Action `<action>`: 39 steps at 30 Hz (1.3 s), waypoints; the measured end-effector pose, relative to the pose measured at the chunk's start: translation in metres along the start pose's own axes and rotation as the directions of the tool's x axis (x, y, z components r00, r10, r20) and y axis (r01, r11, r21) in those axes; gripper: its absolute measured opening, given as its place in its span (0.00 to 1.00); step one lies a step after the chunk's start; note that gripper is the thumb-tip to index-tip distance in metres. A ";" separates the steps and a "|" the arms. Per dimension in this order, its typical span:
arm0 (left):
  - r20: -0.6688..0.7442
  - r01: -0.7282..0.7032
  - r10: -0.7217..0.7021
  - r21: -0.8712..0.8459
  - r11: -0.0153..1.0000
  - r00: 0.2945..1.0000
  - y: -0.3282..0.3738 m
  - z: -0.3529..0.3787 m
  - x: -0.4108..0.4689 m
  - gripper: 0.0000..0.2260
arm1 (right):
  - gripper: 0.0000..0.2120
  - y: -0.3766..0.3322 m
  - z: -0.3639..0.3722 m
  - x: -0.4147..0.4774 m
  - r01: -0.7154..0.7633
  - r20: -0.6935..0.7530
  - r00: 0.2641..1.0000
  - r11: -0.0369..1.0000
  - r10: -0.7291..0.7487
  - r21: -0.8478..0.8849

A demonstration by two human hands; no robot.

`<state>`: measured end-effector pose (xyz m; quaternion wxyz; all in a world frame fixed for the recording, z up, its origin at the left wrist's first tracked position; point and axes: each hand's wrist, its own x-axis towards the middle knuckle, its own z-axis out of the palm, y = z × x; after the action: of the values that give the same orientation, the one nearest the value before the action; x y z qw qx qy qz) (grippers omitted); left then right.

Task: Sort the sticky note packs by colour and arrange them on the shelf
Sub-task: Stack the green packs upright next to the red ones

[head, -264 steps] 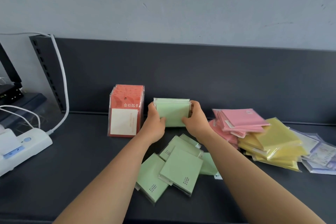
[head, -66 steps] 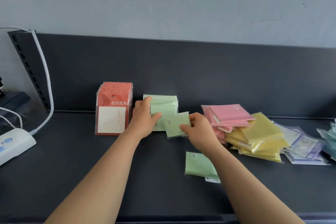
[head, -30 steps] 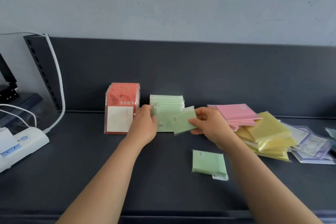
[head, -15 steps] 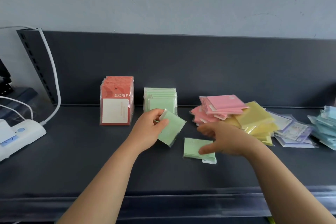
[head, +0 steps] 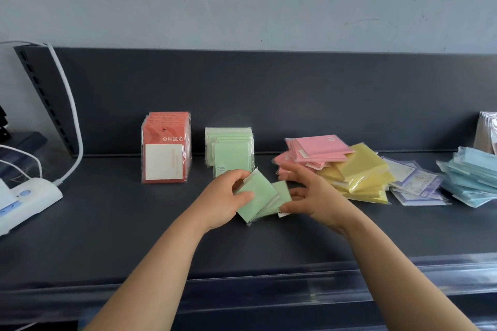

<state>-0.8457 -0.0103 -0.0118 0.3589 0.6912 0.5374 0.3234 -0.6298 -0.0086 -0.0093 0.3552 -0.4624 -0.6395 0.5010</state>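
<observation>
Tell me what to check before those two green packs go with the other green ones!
1. Left hand grip on the upper green pack: ok, thumb and fingers pinch it.
2. Right hand grip on the lower green pack: ok.
3. Colour matches the green row: ok.
4. Packs squared together: not ok, they overlap askew.
5. Green row standing, not toppled: ok.
6. More green hidden in the pink pile: cannot tell.

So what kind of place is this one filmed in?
Probably a stationery shop or stockroom: a dark metal shelf with a slotted upright and clear front rail, stocked with wrapped sticky note packs, a red row and green row standing, pink pile and yellow pile loose.
</observation>
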 end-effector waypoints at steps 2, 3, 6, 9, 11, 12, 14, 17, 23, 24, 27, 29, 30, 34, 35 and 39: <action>0.004 -0.014 0.015 -0.044 0.999 1.000 -0.001 0.001 0.000 0.15 | 0.39 0.001 0.005 0.003 0.022 -0.017 1.000 0.993 -0.020 0.119; 0.005 -0.013 0.014 -0.076 0.997 1.000 -0.002 0.002 0.000 0.14 | 0.39 0.002 0.007 0.005 0.025 -0.030 0.999 0.987 -0.020 0.157; -0.020 0.019 -0.023 -0.159 0.987 1.000 -0.003 0.003 -0.001 0.15 | 0.35 0.003 0.013 0.012 0.015 -0.069 0.998 0.977 0.000 0.212; -0.069 0.035 -0.051 -0.213 0.976 0.996 -0.004 0.003 0.000 0.17 | 0.27 0.002 0.019 0.016 0.001 -0.101 0.994 0.954 0.030 0.299; -0.103 0.045 -0.071 -0.236 0.971 0.992 -0.005 0.005 0.000 0.15 | 0.21 0.001 0.024 0.018 -0.008 -0.086 0.996 0.947 0.038 0.322; -0.112 0.053 -0.082 -0.243 0.969 0.990 -0.004 0.007 0.000 0.15 | 0.19 0.001 0.027 0.020 -0.007 -0.070 0.997 0.954 0.030 0.301; -0.111 0.065 -0.096 -0.259 0.964 0.989 -0.002 0.011 -0.001 0.13 | 0.16 0.000 0.033 0.022 -0.001 -0.064 0.998 0.967 0.018 0.255; -0.103 0.076 -0.106 -0.267 0.961 0.989 0.001 0.014 0.000 0.12 | 0.16 -0.004 0.037 0.026 0.000 -0.078 0.997 0.987 0.013 0.159; -0.262 -0.022 -0.032 -0.199 0.980 0.965 0.003 0.006 0.002 0.25 | 0.18 -0.023 0.036 0.037 0.160 0.025 0.987 0.975 -0.158 -0.156; -0.326 -0.052 0.011 -0.120 0.991 0.945 0.001 0.002 0.004 0.26 | 0.18 -0.027 0.037 0.040 0.199 0.029 0.980 0.947 -0.198 -0.251; -0.434 -0.062 0.099 0.099 0.993 0.895 -0.006 -0.013 0.013 0.16 | 0.21 -0.037 0.039 0.056 0.232 0.009 0.964 0.820 -0.266 -0.524; -0.419 0.009 0.067 0.178 0.984 0.905 -0.014 -0.021 0.018 0.15 | 0.21 -0.035 0.043 0.066 0.216 0.002 0.966 0.797 -0.260 -0.565; -0.407 0.060 0.041 0.233 0.971 0.912 -0.020 -0.023 0.020 0.16 | 0.21 -0.031 0.046 0.069 0.177 -0.022 0.973 0.806 -0.229 -0.564; -0.353 0.200 -0.060 0.373 0.906 0.934 -0.038 -0.029 0.024 0.17 | 0.28 -0.010 0.052 0.074 0.014 -0.140 0.984 0.835 -0.108 -0.550; -0.328 0.200 -0.070 0.379 0.903 0.942 -0.041 -0.029 0.024 0.17 | 0.30 -0.007 0.052 0.074 -0.009 -0.165 0.982 0.847 -0.093 -0.531; -0.264 0.161 -0.072 0.333 0.929 0.962 -0.045 -0.029 0.027 0.17 | 0.31 -0.001 0.055 0.078 -0.012 -0.193 0.975 0.839 -0.112 -0.544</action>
<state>-0.8868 0.0280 -0.0326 0.1786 0.6649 0.6674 0.2839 -0.7052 0.0480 -0.0226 0.2908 -0.5787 -0.7241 0.2371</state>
